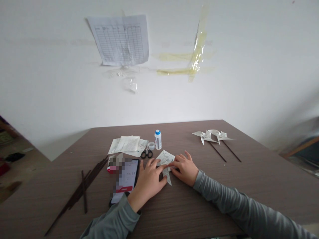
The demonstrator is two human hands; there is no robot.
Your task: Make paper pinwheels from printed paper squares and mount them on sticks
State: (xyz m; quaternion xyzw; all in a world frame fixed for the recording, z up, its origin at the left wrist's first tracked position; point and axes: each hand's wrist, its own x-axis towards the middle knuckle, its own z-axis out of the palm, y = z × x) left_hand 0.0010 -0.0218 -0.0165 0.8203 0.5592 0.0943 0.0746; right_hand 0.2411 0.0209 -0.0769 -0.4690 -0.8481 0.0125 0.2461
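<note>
Paper (163, 157), folded into pointed flaps and lying on the desk (189, 212) between the two hands, could crease in the wrong place or tear if the fingertips press unevenly at its middle; a flap could also spring up if one side were let go too soon. The blue-capped bottle (158, 141) and scissors (147, 154) stand and lie just beyond it, so a careless outward push might knock the bottle over, while the left forearm, overlapping the phone (127, 179), could shove that aside. The left hand (151, 176) is loosely spread, its index finger and thumb reaching the paper; the right hand (185, 168) is more curled, thumb and index finger meeting the paper's right side. Whether either one truly pinches it or merely presses, I cannot tell.
</note>
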